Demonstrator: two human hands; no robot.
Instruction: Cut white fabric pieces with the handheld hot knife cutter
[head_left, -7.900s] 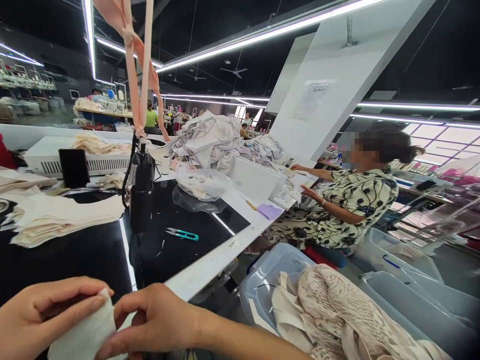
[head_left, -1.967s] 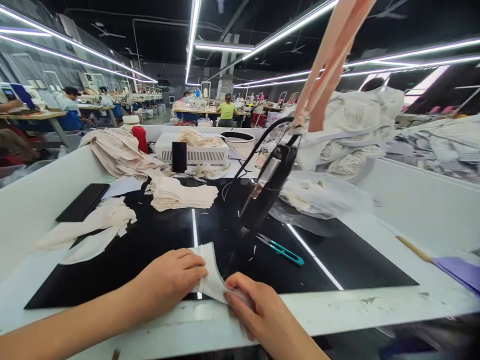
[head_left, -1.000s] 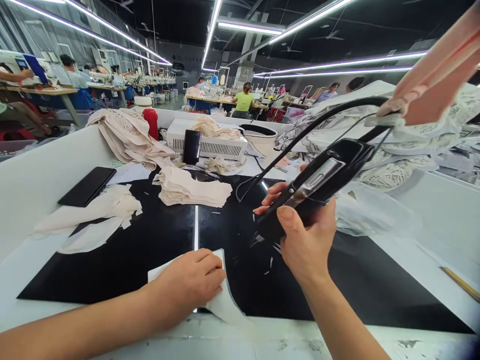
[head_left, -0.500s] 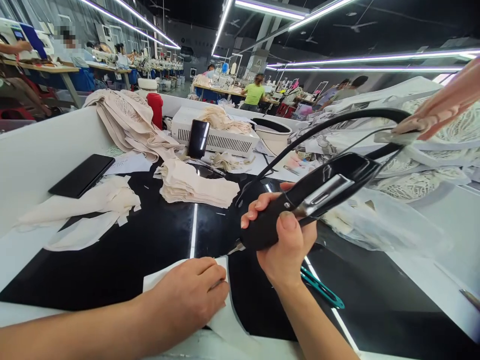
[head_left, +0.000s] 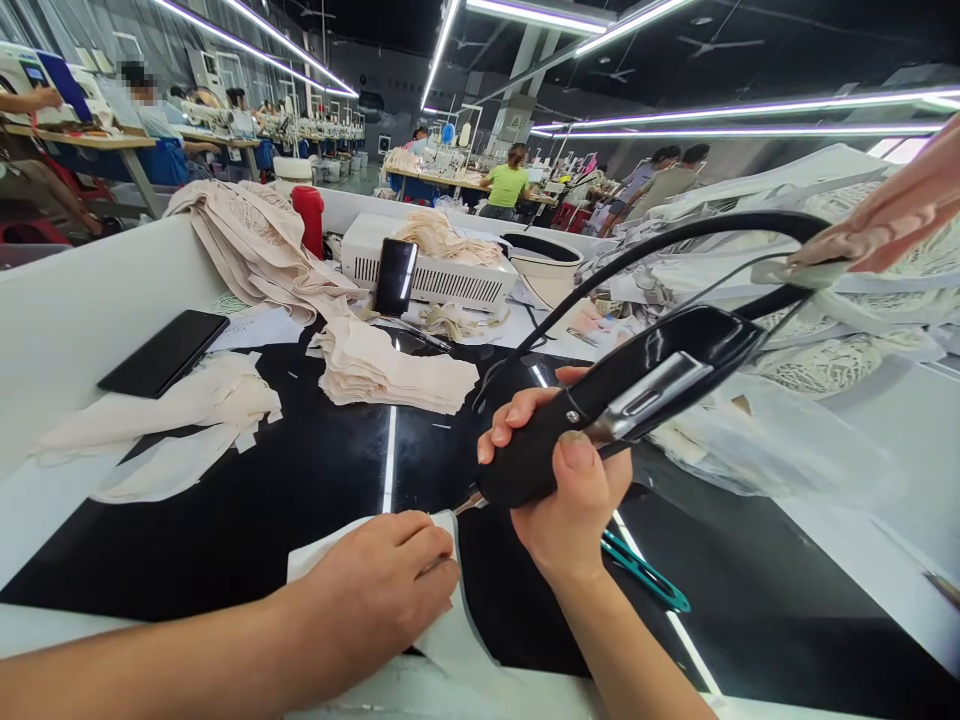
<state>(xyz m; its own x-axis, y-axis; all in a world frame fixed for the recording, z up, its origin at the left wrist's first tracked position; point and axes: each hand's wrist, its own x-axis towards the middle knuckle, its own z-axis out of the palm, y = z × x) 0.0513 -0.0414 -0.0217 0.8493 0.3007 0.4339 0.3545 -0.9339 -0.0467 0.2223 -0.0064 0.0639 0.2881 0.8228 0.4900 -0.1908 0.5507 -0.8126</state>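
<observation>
My left hand (head_left: 379, 590) lies flat, fingers together, pressing a white fabric piece (head_left: 450, 635) onto the black work surface (head_left: 225, 520) near the front edge. My right hand (head_left: 570, 495) is wrapped round the black handle of a corded hand tool (head_left: 622, 395) that hangs from pink straps (head_left: 892, 215) at the upper right. The tool's small metal tip (head_left: 471, 503) sits at the top corner of the white piece, just beyond my left fingertips.
Teal thread snips (head_left: 645, 575) lie right of my right wrist. A stack of cream fabric pieces (head_left: 390, 370), loose cream cloth (head_left: 172, 410), a black phone (head_left: 163, 352) and a white machine box (head_left: 431, 270) stand further back. Bagged fabric (head_left: 765, 450) lies right. Other people work at distant tables.
My right hand left the fabric, took hold of the hanging tool and brought it down and left until its tip reached the white piece. My left hand stayed on the fabric.
</observation>
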